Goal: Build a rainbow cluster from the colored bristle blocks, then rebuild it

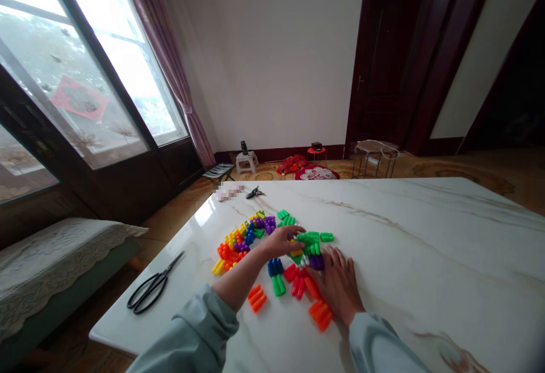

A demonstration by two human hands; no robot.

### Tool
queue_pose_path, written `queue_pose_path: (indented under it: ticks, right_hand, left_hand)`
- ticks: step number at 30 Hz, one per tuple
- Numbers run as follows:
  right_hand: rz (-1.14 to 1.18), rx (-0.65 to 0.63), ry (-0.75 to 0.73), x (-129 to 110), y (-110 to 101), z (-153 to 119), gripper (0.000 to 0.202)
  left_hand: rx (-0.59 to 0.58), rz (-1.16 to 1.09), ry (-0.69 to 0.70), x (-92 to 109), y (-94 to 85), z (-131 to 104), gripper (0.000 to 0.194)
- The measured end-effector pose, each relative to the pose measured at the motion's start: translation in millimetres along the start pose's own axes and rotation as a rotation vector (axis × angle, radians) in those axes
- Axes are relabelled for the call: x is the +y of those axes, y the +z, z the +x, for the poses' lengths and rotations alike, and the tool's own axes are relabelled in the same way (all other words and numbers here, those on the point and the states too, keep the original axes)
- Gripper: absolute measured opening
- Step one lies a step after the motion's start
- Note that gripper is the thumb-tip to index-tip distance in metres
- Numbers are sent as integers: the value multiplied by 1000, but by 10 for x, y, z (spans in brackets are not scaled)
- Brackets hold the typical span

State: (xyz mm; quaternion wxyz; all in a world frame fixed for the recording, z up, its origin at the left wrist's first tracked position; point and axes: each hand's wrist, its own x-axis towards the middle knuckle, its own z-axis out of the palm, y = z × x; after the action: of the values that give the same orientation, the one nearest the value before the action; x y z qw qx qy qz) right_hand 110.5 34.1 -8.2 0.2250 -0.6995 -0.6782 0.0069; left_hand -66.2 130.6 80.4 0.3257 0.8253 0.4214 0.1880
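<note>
My left hand (281, 242) reaches over a cluster of toy building blocks. Its thumb and fingers are apart, and a yellow block (296, 252) and green blocks (313, 243) lie beneath and beside them. Flat against the table, my right hand (339, 283) has its fingers stretched out. Beside its fingertips is a purple block (316, 262). The thumb lies close to red blocks (298, 283) and an orange-red block (313, 288); whether it touches them I cannot tell. Nearer to me are an orange block (321, 315) and another orange block (256, 298).
A curved band of multicoloured blocks (240, 242) lies left of my hands. Black-handled scissors (150, 289) rest near the left edge of the marble-patterned table (426, 259). Small pliers-like tool (254, 192) lies at the far edge. Beyond stand a white stool (247, 162) and a wire-legged stool (374, 150).
</note>
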Motion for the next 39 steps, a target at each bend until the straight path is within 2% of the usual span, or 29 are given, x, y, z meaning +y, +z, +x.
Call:
queue_pose_path:
  ticks: [2,4,7,9,14,17,20,23,25,26,28,30,31,35,39]
  right_hand:
    - [-4,-9,1,0,10,5,64]
    - [-9,-23,0,5,28,11,67]
    - [-14,-33,1,9,42,16,70]
    - [-15,-31,5,6,35,16,68]
    - [-2,-21,-6,-7,-4,16,62]
    - [-5,-21,-7,-7,-9,17,63]
    - [-15,-23,-3,-9,-6,16,64]
    - [-14,-26,-4,-14,-4,15,66]
    - [-7,-27,-7,-14,1,15,65]
    - [-5,-26,-8,-12,5,15,65]
    - [-5,-26,-7,-6,18,16,66]
    - [-12,-27,-7,1,30,18,67]
    - [-17,-28,-6,4,34,19,67]
    - [-35,-47,-5,-2,14,21,68]
    - [-51,-81,8,-34,-41,17,70]
  left_hand:
    - [-11,27,32,-43,-142,92,50]
    - [52,240,21,-128,-281,173,53]
    - [37,603,-130,-305,-415,256,68]
    - [-24,678,-214,-418,-423,284,72]
    - [-34,634,-294,-560,-263,305,66]
    - [-31,555,-285,-554,-214,305,47]
    - [-124,437,-254,-499,-277,310,37]
    - [-296,224,-201,-421,-410,347,46]
    - [-336,71,-135,-386,-480,403,52]
    - [-302,65,-110,-382,-494,440,57]
    - [-146,215,-117,-404,-470,524,68]
    - [-1,392,-185,-461,-384,611,78]
    - [36,433,-224,-497,-328,652,80]
    - [43,422,-288,-600,-131,779,75]
    - [-1,379,-224,-552,-64,814,64]
